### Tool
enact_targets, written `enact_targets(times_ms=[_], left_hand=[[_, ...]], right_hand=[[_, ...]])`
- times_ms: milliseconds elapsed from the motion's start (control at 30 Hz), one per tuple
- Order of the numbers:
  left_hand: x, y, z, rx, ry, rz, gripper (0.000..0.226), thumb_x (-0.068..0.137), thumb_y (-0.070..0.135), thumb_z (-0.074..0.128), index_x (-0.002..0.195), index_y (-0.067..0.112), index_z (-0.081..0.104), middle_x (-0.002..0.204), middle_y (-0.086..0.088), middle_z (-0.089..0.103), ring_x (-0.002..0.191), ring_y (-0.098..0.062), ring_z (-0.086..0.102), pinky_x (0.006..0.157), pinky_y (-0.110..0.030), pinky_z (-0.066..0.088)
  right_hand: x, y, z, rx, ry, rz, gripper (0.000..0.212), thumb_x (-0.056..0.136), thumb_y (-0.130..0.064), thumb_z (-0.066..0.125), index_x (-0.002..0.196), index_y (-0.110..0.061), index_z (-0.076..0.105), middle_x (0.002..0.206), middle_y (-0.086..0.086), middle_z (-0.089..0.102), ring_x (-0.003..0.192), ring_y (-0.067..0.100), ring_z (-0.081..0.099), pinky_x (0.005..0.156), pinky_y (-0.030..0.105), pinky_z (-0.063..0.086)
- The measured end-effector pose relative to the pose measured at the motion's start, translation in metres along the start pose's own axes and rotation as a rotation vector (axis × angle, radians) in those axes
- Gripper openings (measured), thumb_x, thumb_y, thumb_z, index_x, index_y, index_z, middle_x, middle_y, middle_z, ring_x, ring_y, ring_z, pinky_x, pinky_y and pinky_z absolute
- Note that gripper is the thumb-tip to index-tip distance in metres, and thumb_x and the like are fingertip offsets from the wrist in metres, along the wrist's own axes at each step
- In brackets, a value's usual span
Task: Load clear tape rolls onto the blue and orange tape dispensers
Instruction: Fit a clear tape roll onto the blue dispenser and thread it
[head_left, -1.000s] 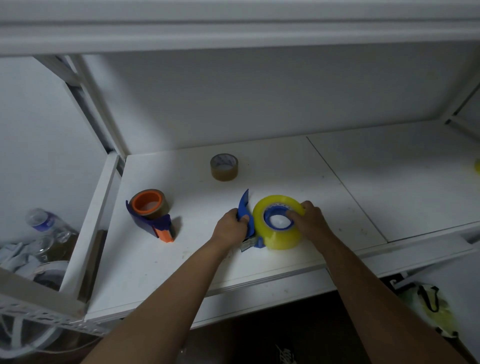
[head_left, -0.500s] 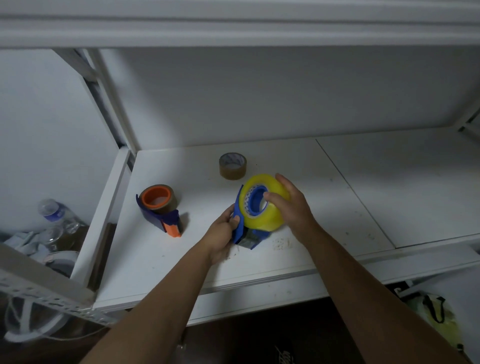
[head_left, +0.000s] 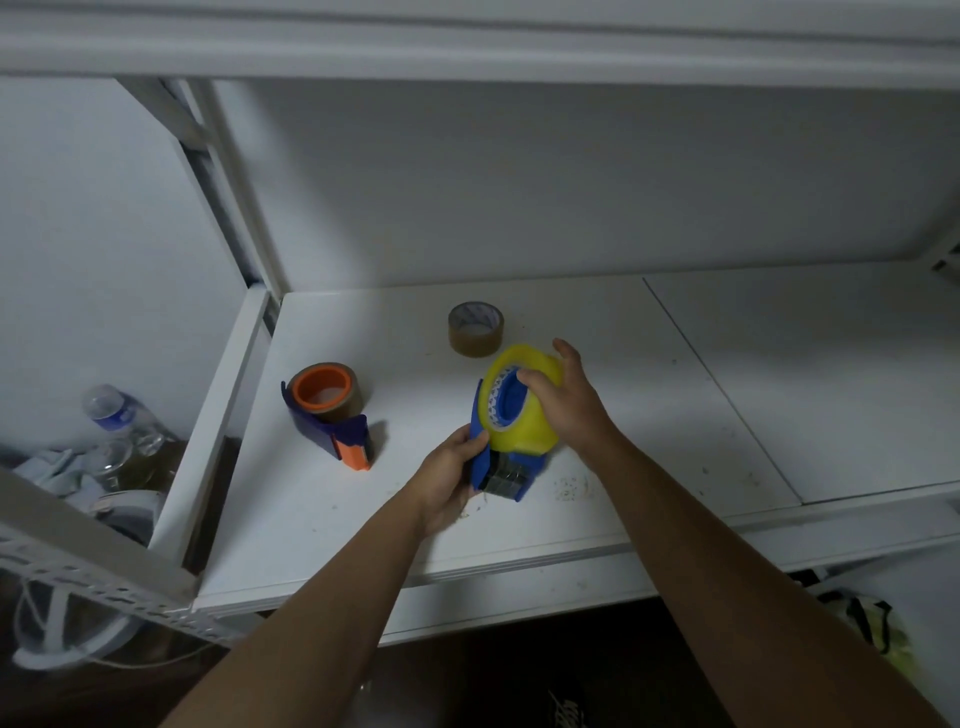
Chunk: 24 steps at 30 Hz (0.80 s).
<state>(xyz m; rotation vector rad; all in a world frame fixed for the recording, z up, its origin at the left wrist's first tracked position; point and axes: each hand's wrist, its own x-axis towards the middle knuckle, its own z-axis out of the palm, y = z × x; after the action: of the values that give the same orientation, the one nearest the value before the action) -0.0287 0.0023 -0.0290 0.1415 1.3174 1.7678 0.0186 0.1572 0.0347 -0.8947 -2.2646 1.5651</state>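
A yellowish clear tape roll (head_left: 524, 426) sits on the hub of the blue tape dispenser (head_left: 511, 470), which is lifted and tilted above the white shelf (head_left: 415, 519). My left hand (head_left: 452, 475) grips the dispenser's lower body from the left. My right hand (head_left: 566, 405) wraps the roll from the right, thumb at the blue hub. To the left, the orange-hubbed dispenser (head_left: 332, 415) rests on the shelf with a brown roll on it. A loose brown tape roll (head_left: 475, 329) lies behind my hands.
A white shelf post (head_left: 228, 192) rises at the back left. Beyond the shelf's left edge lie a plastic water bottle (head_left: 117, 410) and cloth clutter. A bag (head_left: 862, 623) sits on the floor at lower right.
The blue dispenser with the yellowish roll came up off the shelf and tilted on edge, and both hands kept hold. The view shifted to the left.
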Motion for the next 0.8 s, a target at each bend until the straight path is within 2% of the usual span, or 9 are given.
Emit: enact_targets(times_ms=[100, 167, 267, 333, 400, 500, 600, 700, 800], left_hand=[[-0.001, 0.0, 0.001, -0.007, -0.015, 0.02, 0.031, 0.099, 0.016, 0.048, 0.129, 0.014, 0.053, 0.118, -0.007, 0.068, 0.103, -0.022, 0.065, 0.084, -0.033, 0.053], [-0.002, 0.001, 0.005, -0.055, 0.024, 0.045, 0.047, 0.096, 0.011, 0.053, 0.141, 0.015, 0.041, 0.129, -0.009, 0.062, 0.112, -0.025, 0.062, 0.091, -0.036, 0.052], [0.001, 0.004, 0.008, -0.088, 0.152, 0.065, 0.054, 0.093, 0.006, 0.056, 0.14, 0.015, 0.032, 0.126, -0.009, 0.06, 0.112, -0.025, 0.06, 0.098, -0.039, 0.049], [0.002, 0.01, 0.014, 0.002, 0.155, 0.11, 0.042, 0.094, 0.003, 0.053, 0.133, 0.01, 0.038, 0.128, -0.011, 0.059, 0.104, -0.021, 0.061, 0.089, -0.031, 0.054], [0.002, 0.014, 0.025, 0.07, 0.122, 0.158, 0.033, 0.094, -0.004, 0.048, 0.125, 0.004, 0.041, 0.127, -0.015, 0.057, 0.091, -0.015, 0.063, 0.068, -0.021, 0.057], [0.001, 0.008, 0.041, 0.163, 0.103, 0.177, 0.029, 0.094, -0.006, 0.047, 0.122, 0.0, 0.044, 0.115, -0.011, 0.057, 0.078, -0.008, 0.063, 0.055, -0.013, 0.053], [0.01, -0.002, 0.044, 0.298, 0.168, 0.168, 0.023, 0.099, 0.013, 0.047, 0.121, 0.007, 0.05, 0.118, -0.01, 0.061, 0.094, -0.014, 0.063, 0.069, -0.018, 0.054], [0.019, -0.009, 0.044, 0.357, 0.233, 0.166, 0.014, 0.101, 0.021, 0.043, 0.105, 0.011, 0.053, 0.112, -0.012, 0.064, 0.102, -0.025, 0.062, 0.089, -0.035, 0.051], [0.022, -0.014, 0.042, 0.471, 0.24, 0.215, 0.015, 0.101, 0.021, 0.045, 0.11, 0.01, 0.05, 0.105, -0.004, 0.061, 0.092, -0.014, 0.059, 0.082, -0.028, 0.049]], right_hand=[[0.006, 0.0, -0.003, -0.06, 0.014, 0.057, 0.061, 0.091, -0.039, 0.059, 0.139, -0.018, 0.027, 0.13, 0.013, 0.049, 0.106, 0.028, 0.053, 0.084, 0.033, 0.04], [0.009, 0.005, -0.008, -0.103, 0.026, 0.078, 0.052, 0.093, -0.039, 0.055, 0.132, -0.013, 0.033, 0.12, 0.013, 0.052, 0.098, 0.027, 0.052, 0.081, 0.033, 0.04], [0.012, 0.02, -0.017, -0.179, 0.089, 0.089, 0.051, 0.094, -0.042, 0.053, 0.132, -0.009, 0.044, 0.121, 0.017, 0.053, 0.107, 0.033, 0.053, 0.084, 0.033, 0.04], [0.012, 0.035, -0.023, -0.219, 0.146, 0.104, 0.052, 0.093, -0.046, 0.051, 0.127, -0.006, 0.053, 0.12, 0.022, 0.053, 0.103, 0.033, 0.053, 0.08, 0.031, 0.039], [0.011, 0.048, -0.027, -0.256, 0.187, 0.084, 0.05, 0.092, -0.045, 0.051, 0.116, -0.002, 0.057, 0.11, 0.022, 0.059, 0.094, 0.033, 0.056, 0.073, 0.03, 0.038], [0.008, 0.064, -0.03, -0.253, 0.203, 0.138, 0.042, 0.092, -0.033, 0.056, 0.117, -0.002, 0.045, 0.104, 0.017, 0.058, 0.1, 0.037, 0.057, 0.073, 0.035, 0.043], [0.009, 0.074, -0.036, -0.322, 0.206, 0.177, 0.043, 0.091, -0.034, 0.056, 0.12, -0.004, 0.044, 0.114, 0.025, 0.054, 0.112, 0.041, 0.046, 0.083, 0.044, 0.043], [0.011, 0.072, -0.038, -0.306, 0.171, 0.127, 0.056, 0.081, -0.045, 0.05, 0.123, -0.008, 0.048, 0.118, 0.02, 0.058, 0.11, 0.04, 0.051, 0.089, 0.045, 0.046], [0.017, 0.084, -0.037, -0.327, 0.182, 0.048, 0.063, 0.071, -0.054, 0.042, 0.109, -0.006, 0.056, 0.105, 0.02, 0.062, 0.096, 0.039, 0.059, 0.077, 0.041, 0.05]])
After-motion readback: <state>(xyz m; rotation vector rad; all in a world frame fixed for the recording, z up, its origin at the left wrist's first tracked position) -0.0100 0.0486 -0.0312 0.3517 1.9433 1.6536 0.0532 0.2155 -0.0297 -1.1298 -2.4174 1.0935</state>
